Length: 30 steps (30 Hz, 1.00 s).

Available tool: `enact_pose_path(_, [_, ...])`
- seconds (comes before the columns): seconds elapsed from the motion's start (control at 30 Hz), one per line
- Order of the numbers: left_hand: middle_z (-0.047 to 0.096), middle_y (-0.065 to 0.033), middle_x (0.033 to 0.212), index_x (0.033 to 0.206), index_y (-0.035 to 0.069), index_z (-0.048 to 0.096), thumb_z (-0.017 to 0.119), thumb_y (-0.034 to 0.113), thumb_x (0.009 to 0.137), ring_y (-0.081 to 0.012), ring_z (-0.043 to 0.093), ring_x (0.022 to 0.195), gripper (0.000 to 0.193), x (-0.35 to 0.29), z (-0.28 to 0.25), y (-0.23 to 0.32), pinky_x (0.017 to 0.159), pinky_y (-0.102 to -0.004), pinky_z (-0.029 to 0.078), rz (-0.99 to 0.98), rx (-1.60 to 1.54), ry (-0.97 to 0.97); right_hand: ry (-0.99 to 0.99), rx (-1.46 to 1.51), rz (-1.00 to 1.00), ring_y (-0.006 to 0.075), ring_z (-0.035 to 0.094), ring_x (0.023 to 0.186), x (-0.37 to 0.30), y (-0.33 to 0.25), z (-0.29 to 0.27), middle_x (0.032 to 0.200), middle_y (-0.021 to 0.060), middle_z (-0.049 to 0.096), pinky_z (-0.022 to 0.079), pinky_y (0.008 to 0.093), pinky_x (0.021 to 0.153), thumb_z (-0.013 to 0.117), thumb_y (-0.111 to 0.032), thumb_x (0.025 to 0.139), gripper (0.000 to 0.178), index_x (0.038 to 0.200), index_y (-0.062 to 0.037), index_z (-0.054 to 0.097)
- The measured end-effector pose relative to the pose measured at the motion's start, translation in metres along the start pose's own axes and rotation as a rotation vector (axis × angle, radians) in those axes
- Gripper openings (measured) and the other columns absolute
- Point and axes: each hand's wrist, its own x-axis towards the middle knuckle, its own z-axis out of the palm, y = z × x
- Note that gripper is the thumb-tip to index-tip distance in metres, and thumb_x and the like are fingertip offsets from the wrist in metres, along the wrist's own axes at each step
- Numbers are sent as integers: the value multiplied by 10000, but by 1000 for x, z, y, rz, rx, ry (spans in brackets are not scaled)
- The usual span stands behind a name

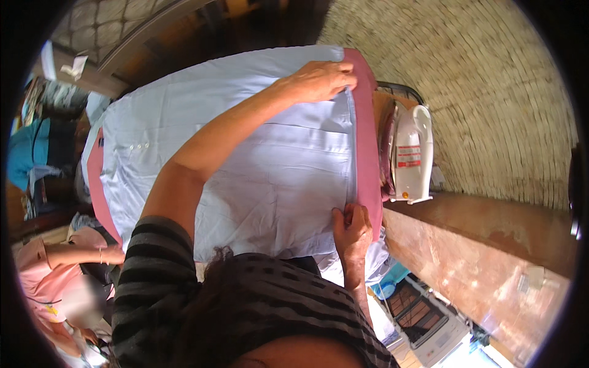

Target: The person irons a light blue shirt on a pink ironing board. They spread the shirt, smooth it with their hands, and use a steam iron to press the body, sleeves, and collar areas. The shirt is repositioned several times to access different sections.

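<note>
A pale blue shirt (264,165) with a few small white buttons lies spread over an ironing board with a dusky pink cover (367,147). Its straight right edge runs from far to near, just inside the board's right end. At the far end of that edge, my left hand (325,81) has its fingers closed on the fabric, the arm stretched across the shirt. My right hand (353,232) is at the near end, fingers curled with thumb and forefinger together at the shirt's edge. Some of the shirt's near side is hidden by my body.
A white clothes iron (412,153) stands on its rest beyond the board's right end. Past it are a rough stone-textured wall (466,80) and a worn ledge (485,257). Another person in a pink top (58,270) is at the lower left, near the board's edge.
</note>
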Motion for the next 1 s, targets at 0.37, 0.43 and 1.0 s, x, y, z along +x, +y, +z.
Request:
enact_pose_path(0.37, [567, -37, 960, 958, 179, 608, 669, 8, 798, -280, 601, 915, 241, -3, 54, 11, 744, -420, 500, 12, -162, 780, 185, 63, -182, 292, 567, 778, 9, 8, 4, 889, 148, 582, 455, 426, 648, 686, -76, 846, 175, 973, 13, 607])
enact_pose_path(0.43, [564, -31, 960, 958, 184, 603, 674, 14, 798, -275, 600, 907, 245, -4, 56, 12, 728, -421, 495, -11, -146, 806, 94, 44, -148, 288, 556, 700, 12, 18, -2, 812, 154, 573, 449, 419, 619, 681, -81, 850, 207, 1003, 36, 603])
enact_pose_path(1.0, [561, -91, 1243, 1219, 201, 627, 722, 206, 842, -261, 565, 1159, 388, -81, 29, 37, 908, -473, 436, -107, -126, 693, 38, -292, -454, 221, 492, 703, 38, 58, -61, 863, 83, 504, 423, 362, 637, 715, -265, 900, 420, 1193, 12, 596])
